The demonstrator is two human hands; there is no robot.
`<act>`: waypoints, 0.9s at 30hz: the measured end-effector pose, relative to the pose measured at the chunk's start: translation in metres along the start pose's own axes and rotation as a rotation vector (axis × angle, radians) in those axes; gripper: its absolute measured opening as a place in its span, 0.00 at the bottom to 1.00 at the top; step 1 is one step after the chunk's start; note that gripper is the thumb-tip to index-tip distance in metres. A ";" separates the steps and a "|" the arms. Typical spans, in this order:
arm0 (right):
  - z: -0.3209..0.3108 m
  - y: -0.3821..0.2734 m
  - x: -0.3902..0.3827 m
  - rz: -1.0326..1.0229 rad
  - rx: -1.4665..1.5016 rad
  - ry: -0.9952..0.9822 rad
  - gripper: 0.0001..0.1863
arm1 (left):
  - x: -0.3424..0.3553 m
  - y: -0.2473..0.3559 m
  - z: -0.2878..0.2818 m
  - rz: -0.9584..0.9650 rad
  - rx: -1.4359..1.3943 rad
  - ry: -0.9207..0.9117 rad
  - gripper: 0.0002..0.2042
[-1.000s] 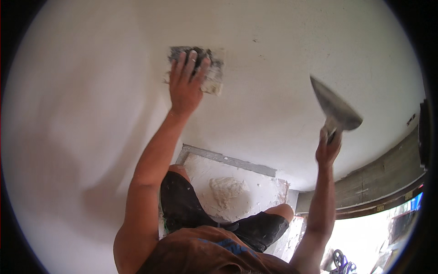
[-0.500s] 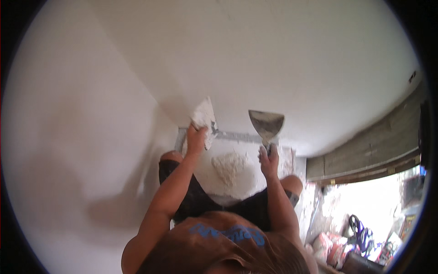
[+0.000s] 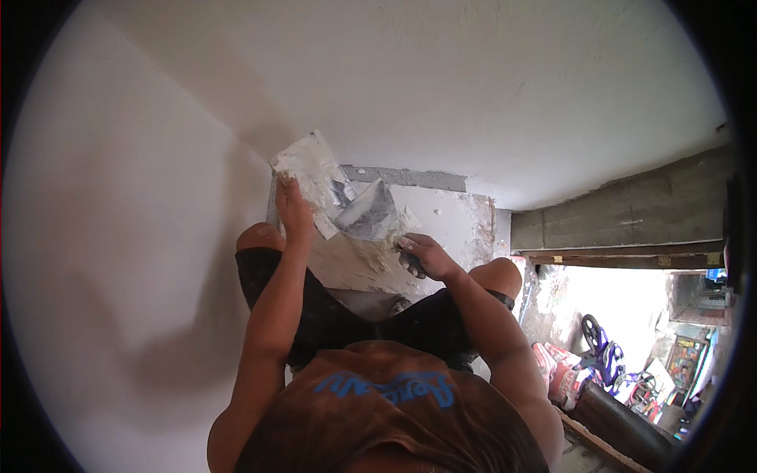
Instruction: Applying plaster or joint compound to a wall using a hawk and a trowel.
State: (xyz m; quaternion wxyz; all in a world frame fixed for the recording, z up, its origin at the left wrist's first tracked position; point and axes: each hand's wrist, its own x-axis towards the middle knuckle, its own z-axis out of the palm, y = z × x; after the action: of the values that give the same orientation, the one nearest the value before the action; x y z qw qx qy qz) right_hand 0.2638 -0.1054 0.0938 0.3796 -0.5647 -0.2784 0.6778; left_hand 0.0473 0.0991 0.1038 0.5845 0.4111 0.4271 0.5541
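My left hand grips a rectangular, plaster-caked trowel, tilted above a white plaster-covered board between my knees. My right hand is closed round the handle of a broad putty knife, whose smeared metal blade lies beside the trowel's lower edge, over the board. Lumpy wet plaster shows round the knife. A grey strip borders the board's far side.
A white side wall is close on my left, a plastered surface ahead. At right, a bare concrete band runs above a bright opening, with sacks, a purple wheeled object and clutter below.
Both hands have come down from the plastered surface to the board. The trowel has tilted over, and the putty knife has moved down and left, beside it.
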 end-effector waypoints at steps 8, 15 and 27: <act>0.007 0.011 0.024 0.019 0.202 0.079 0.19 | -0.053 -0.037 0.005 0.020 0.461 -0.213 0.17; -0.024 -0.023 0.022 -0.346 -0.081 0.340 0.18 | -0.066 -0.021 0.001 -0.084 0.883 -0.578 0.18; -0.033 0.019 -0.005 -0.592 -1.241 0.775 0.20 | -0.018 -0.037 0.009 -0.495 0.190 -0.229 0.19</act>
State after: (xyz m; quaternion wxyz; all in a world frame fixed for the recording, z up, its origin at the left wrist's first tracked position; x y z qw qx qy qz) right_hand 0.2924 -0.1219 0.0740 0.2295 -0.7718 -0.5925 0.0244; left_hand 0.0668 0.0788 0.0718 0.7053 0.4069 0.4958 0.3020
